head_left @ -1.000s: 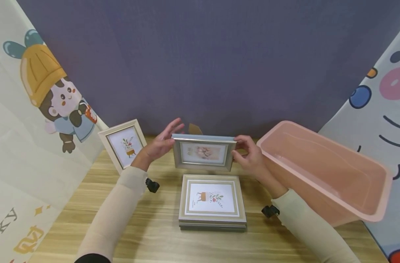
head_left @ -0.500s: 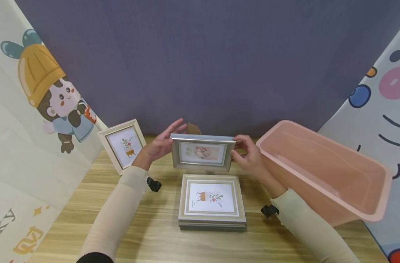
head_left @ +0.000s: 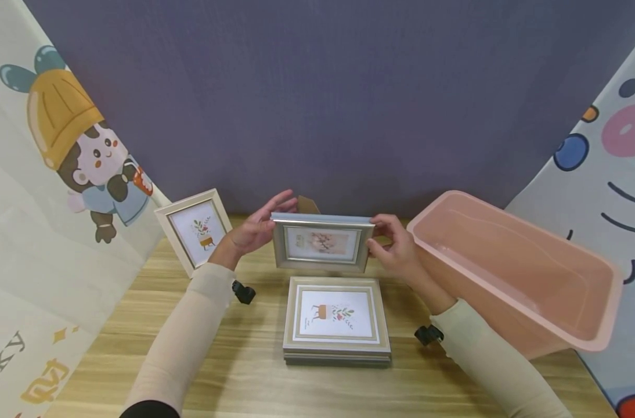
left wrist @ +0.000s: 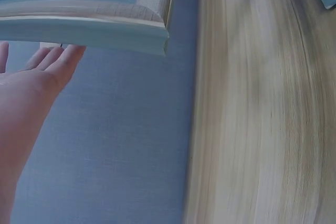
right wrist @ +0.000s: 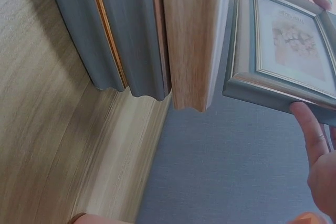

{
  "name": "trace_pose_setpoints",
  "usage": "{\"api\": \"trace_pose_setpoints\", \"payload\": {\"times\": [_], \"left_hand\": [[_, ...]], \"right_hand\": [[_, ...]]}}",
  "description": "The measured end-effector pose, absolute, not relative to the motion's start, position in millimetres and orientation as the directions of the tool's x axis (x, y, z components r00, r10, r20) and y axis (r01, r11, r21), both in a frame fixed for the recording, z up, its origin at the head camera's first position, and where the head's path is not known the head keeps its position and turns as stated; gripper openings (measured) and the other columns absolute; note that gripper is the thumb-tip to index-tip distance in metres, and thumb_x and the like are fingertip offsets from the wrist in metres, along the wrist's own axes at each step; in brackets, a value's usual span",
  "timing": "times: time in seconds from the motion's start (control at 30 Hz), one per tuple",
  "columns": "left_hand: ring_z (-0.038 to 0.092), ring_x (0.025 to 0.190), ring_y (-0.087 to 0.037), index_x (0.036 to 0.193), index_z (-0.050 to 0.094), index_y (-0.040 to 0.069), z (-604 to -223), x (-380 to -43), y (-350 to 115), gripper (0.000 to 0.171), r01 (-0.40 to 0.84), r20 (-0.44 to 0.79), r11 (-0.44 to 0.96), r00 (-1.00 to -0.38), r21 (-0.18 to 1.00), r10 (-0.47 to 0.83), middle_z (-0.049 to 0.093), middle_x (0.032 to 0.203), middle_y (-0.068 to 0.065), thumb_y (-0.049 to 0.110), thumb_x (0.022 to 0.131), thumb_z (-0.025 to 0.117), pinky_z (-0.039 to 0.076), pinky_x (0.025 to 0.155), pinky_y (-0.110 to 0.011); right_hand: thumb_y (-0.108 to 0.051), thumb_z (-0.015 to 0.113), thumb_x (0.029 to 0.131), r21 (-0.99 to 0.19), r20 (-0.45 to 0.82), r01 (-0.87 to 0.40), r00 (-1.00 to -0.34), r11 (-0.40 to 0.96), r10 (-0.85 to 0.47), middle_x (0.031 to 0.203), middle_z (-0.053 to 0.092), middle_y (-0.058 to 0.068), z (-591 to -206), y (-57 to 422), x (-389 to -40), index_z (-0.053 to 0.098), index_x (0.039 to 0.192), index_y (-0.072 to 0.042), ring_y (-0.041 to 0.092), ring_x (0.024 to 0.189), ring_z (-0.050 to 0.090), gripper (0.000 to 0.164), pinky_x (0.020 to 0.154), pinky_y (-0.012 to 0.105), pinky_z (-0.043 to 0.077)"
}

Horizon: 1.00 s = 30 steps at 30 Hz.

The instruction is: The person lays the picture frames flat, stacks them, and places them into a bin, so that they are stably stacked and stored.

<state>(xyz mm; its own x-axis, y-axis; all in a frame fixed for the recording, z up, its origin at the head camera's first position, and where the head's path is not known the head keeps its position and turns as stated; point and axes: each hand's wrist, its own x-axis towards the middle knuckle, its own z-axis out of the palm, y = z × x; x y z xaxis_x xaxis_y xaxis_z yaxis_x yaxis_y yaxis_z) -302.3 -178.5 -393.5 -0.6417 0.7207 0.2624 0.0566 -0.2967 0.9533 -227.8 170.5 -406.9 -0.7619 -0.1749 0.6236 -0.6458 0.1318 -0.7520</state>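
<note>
Beyond the frame stack (head_left: 337, 323), a silvery frame (head_left: 323, 242) pinched in the right hand (head_left: 397, 247), left hand (head_left: 255, 227) straight-fingered.

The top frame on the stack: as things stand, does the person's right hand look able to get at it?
Probably yes, once freed: the right hand grips another frame, but nothing covers the top frame, which lies close by.

1 silver-grey rectangular picture frame (head_left: 323, 242) at centre, 1 cream rectangular frame (head_left: 194, 237) at centre left, 3 in the pale frame stack (head_left: 338, 316), lower centre: 5 altogether. 1 pink oblong plastic tub (head_left: 526, 261), right.
</note>
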Motion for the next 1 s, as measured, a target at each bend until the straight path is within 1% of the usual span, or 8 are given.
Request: {"api": "trace_pose_setpoints", "payload": {"times": [0.13, 0.2, 0.33, 0.47, 0.57, 0.7, 0.83, 1.0], "left_hand": [[0.000, 0.157, -0.039, 0.164, 0.013, 0.016, -394.7, -302.4, -180.6, 0.101, 0.088, 0.261, -0.274, -0.666, 0.958, 0.699, 0.001, 0.170, -0.021, 0.038, 0.089, 0.076, 0.020, 0.124, -0.047], [0.004, 0.156, -0.037, 0.164, 0.015, 0.017, -394.8, -301.9, -181.8, 0.098, 0.109, 0.254, -0.250, -0.690, 0.962, 0.678, 0.006, 0.169, -0.020, 0.039, 0.090, 0.076, 0.023, 0.121, -0.043], [0.007, 0.155, -0.033, 0.163, 0.017, 0.015, -392.0, -297.5, -184.2, 0.095, 0.175, 0.239, -0.164, -0.737, 0.971, 0.632, 0.015, 0.166, -0.018, 0.041, 0.092, 0.075, 0.013, 0.125, -0.051], [0.016, 0.155, -0.034, 0.162, 0.021, 0.013, -384.7, -289.8, -185.2, 0.078, 0.259, 0.235, -0.043, -0.781, 0.965, 0.578, 0.026, 0.164, -0.020, 0.026, 0.099, 0.066, 0.005, 0.129, -0.055], [0.030, 0.149, -0.033, 0.161, 0.026, 0.014, -377.7, -284.0, -184.1, 0.069, 0.279, 0.214, 0.045, -0.819, 0.959, 0.532, 0.033, 0.159, -0.019, 0.008, 0.101, 0.058, 0.022, 0.127, -0.049], [0.042, 0.133, -0.026, 0.160, 0.029, 0.011, -370.1, -278.1, -181.4, 0.067, 0.272, 0.185, 0.109, -0.850, 0.956, 0.493, 0.038, 0.152, -0.019, 0.000, 0.099, 0.056, 0.047, 0.107, -0.029], [0.048, 0.124, -0.022, 0.158, 0.033, 0.009, -366.6, -273.5, -180.1, 0.065, 0.293, 0.196, 0.147, -0.863, 0.945, 0.465, 0.041, 0.149, -0.023, 0.003, 0.099, 0.060, 0.052, 0.093, -0.019], [0.056, 0.112, -0.020, 0.152, 0.044, 0.009, -362.7, -266.6, -178.0, 0.058, 0.330, 0.222, 0.223, -0.888, 0.917, 0.402, 0.050, 0.137, -0.022, 0.007, 0.098, 0.066, 0.059, 0.088, -0.025]], "right_hand": [[0.024, 0.063, 0.081, -0.750, 0.626, -0.649, -0.759, 0.132, -0.179, 0.101, 0.062, 0.033, -406.9, 170.9, -227.1, 0.050, 0.122, 0.010, 0.005, 0.090, 0.066, 0.045, 0.056, 0.031, 0.063], [0.024, 0.064, 0.082, -0.751, 0.623, -0.646, -0.762, 0.135, -0.178, 0.101, 0.062, 0.032, -407.3, 171.3, -226.9, 0.051, 0.122, 0.010, 0.005, 0.089, 0.066, 0.045, 0.056, 0.031, 0.063], [0.023, 0.064, 0.082, -0.752, 0.623, -0.644, -0.764, 0.143, -0.167, 0.101, 0.063, 0.031, -408.9, 172.4, -227.7, 0.052, 0.123, 0.009, 0.007, 0.089, 0.066, 0.045, 0.055, 0.029, 0.062], [0.023, 0.065, 0.082, -0.741, 0.635, -0.654, -0.756, 0.152, -0.159, 0.100, 0.063, 0.030, -410.4, 174.1, -229.4, 0.053, 0.122, 0.009, 0.010, 0.089, 0.066, 0.045, 0.054, 0.036, 0.062], [0.024, 0.064, 0.081, -0.735, 0.640, -0.660, -0.751, 0.157, -0.160, 0.099, 0.064, 0.030, -409.7, 174.9, -230.2, 0.053, 0.122, 0.009, 0.009, 0.089, 0.067, 0.045, 0.054, 0.039, 0.062], [0.024, 0.064, 0.081, -0.733, 0.641, -0.662, -0.749, 0.156, -0.167, 0.100, 0.064, 0.031, -409.3, 176.5, -230.7, 0.052, 0.123, 0.009, 0.005, 0.090, 0.067, 0.046, 0.054, 0.041, 0.062], [0.024, 0.063, 0.081, -0.730, 0.645, -0.666, -0.745, 0.153, -0.169, 0.100, 0.064, 0.031, -409.0, 176.7, -230.4, 0.051, 0.124, 0.009, 0.005, 0.089, 0.066, 0.047, 0.054, 0.041, 0.062], [0.024, 0.064, 0.081, -0.734, 0.640, -0.660, -0.751, 0.162, -0.161, 0.099, 0.064, 0.031, -408.9, 175.7, -229.9, 0.052, 0.124, 0.009, 0.005, 0.090, 0.066, 0.047, 0.054, 0.039, 0.062]]}}
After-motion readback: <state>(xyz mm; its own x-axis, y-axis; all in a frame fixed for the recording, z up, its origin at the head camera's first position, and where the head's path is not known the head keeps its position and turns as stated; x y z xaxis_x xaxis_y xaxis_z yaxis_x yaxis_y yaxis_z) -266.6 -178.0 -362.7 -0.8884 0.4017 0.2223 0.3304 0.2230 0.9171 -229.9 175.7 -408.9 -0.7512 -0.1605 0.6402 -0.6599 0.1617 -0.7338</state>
